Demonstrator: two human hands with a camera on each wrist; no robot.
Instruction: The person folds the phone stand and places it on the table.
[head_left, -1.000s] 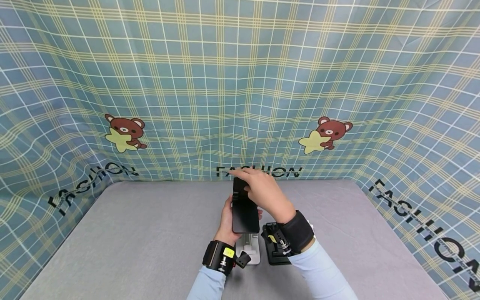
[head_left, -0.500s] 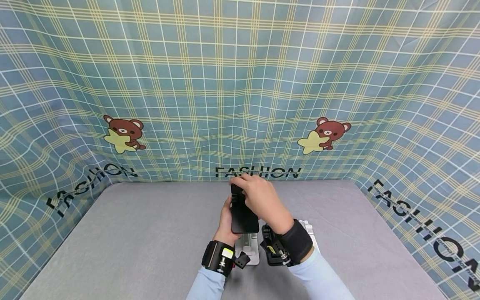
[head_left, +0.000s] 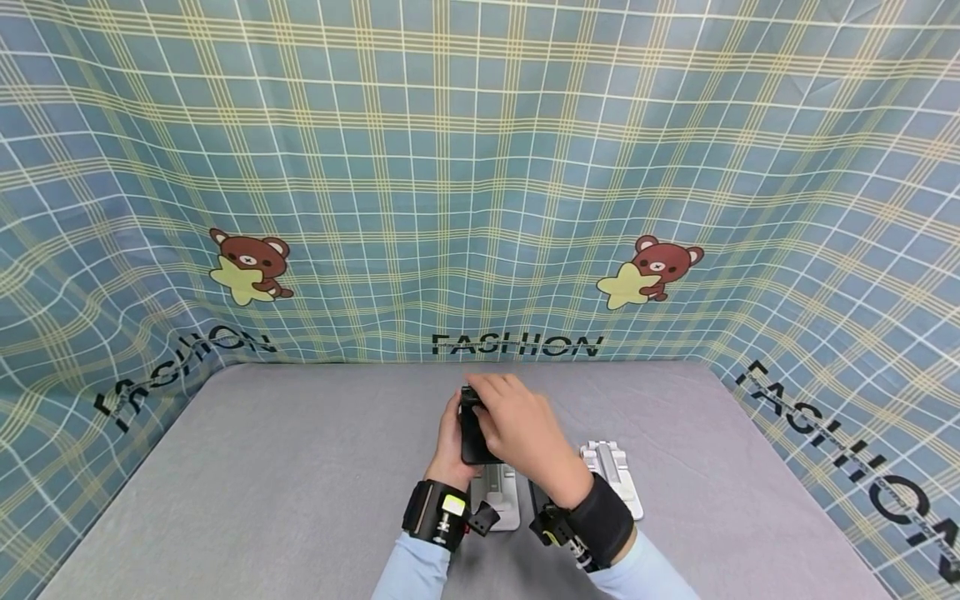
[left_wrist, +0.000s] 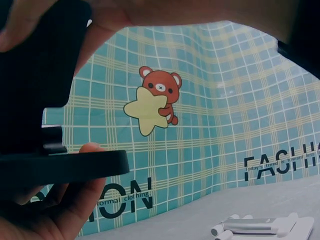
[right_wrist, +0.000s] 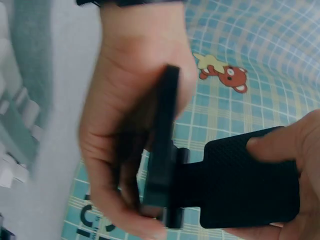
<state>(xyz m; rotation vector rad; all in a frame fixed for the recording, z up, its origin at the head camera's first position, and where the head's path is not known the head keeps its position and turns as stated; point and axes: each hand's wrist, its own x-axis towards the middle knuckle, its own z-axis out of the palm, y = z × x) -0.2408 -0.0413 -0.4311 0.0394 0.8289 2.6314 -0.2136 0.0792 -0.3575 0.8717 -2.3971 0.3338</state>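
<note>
My left hand (head_left: 449, 448) holds a black folding phone stand (head_left: 474, 439) above the table. In the right wrist view, the left thumb (right_wrist: 280, 145) lies on one flat plate (right_wrist: 250, 187) of the stand, with fingers behind it. My right hand (head_left: 525, 423) grips the stand's other plate (right_wrist: 162, 145), which stands at an angle to the first across a hinge (right_wrist: 187, 185). From the head, the right hand covers much of the stand. In the left wrist view, left fingertips (left_wrist: 92, 150) show behind the lower plate (left_wrist: 75, 167).
A white folded stand (head_left: 497, 500) lies on the grey table (head_left: 285, 475) below the hands. Another white stand (head_left: 611, 477) lies to the right. Between them, a black stand (head_left: 538, 500) is mostly hidden by the right wrist. A plaid curtain (head_left: 480, 208) surrounds the table's back and sides.
The upper plate of the black stand has swung down toward me, with my right hand moving lower on it. The left hand has stayed nearly in place. More of the right white stand shows.
</note>
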